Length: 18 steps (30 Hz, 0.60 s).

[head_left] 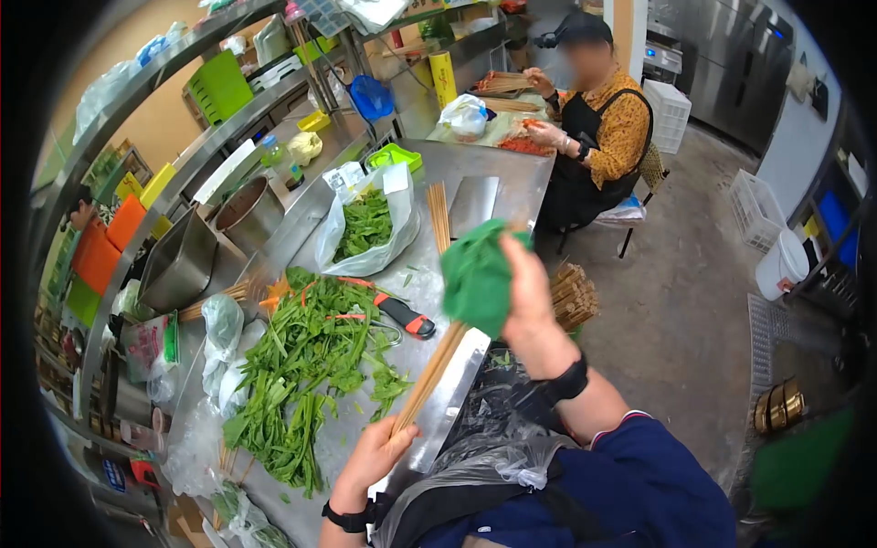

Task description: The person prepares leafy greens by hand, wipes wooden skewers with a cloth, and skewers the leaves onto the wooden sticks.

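Held between 2 hands, a bundle of slender bamboo skewers [429, 376], its long axis slanting from 7 o'clock at the bare lower ends to 1 o'clock at the upper part. Closed around those lower ends in the left hand [376, 457], thumb laid along the sticks, with no gap showing in the grip. Around the upper part, a crumpled green cloth [477, 279], at 1 o'clock from the left hand and pressed against the palm of the right hand [530, 297]; closed on the cloth, though with some fingers hidden behind the folds, so cannot tell how tightly. Nearer to the bare lower length, the left hand; nearer to the wrapped part, the right. At 11 o'clock from the left hand, a loose, tangled heap of leafy greens [306, 365], matte and ragged-edged, with pale, smooth stems. Just beyond the heap, towards 12 o'clock, a tool with a rounded red-and-black handle [405, 315]. At 10 o'clock from the cloth, more leaves in a thin, wrinkled, translucent plastic bag [397, 239]. At 11 o'clock, a straight row of loose sticks [438, 215] on the brushed steel table [521, 172], beside a flat, rectangular metal plate [473, 203]. At 3 o'clock from the right hand, thicker, stubby bundled sticks [574, 297]. Farther off at 1 o'clock, a gloved co-worker [598, 123] in a patterned top and dark apron.
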Tool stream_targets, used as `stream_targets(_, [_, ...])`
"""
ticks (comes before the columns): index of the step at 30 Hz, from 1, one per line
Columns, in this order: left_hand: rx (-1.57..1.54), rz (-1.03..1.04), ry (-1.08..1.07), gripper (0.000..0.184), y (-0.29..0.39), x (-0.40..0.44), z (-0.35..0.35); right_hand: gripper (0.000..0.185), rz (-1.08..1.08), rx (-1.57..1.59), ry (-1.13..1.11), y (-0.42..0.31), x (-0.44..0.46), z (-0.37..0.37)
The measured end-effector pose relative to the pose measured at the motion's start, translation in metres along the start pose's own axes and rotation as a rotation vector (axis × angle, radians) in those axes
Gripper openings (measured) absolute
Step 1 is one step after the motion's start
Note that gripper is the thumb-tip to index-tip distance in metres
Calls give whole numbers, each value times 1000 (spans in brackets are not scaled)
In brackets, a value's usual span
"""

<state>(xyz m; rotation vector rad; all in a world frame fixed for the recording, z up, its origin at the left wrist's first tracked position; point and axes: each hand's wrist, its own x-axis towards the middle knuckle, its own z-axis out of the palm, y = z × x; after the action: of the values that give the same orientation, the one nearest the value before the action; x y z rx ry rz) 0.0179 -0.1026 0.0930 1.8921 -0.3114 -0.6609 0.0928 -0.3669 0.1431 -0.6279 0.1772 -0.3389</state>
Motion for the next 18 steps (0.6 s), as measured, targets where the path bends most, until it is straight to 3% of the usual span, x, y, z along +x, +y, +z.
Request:
stream_targets(3, [-28, -98, 2, 22, -17, -23, -13, 27, -159, 83, 165, -32, 22, -38])
stream_targets(4, [-25, -138, 39, 22, -28, -34, -17, 32, -214, 92, 27, -49, 25, -50])
stream_targets(6, [-199, -176, 171, 23, -49, -45, -29, 36, -204, 46, -92, -73, 29, -66])
stream_targets(10, [-630, -110, 356, 25, -61, -44, -30, 30, 43, 71, -186, -54, 39, -59])
stream_targets(12, [-806, -26, 360, 30, -55, -35, -28, 25, 103, -131, -31, -32, 55, -44])
stream_targets(14, [-897, -14, 336, 34, -53, -30, -24, 24, 84, -240, -134, -18, 75, -22])
stream_targets(16, [-958, 3, 358, 35, -49, -28, -22, 36, -187, -411, -228, -2, 113, -14])
stream_targets(18, [-998, 67, 293, 36, -45, -28, -20, 54, -225, -831, -162, 2, 105, 18])
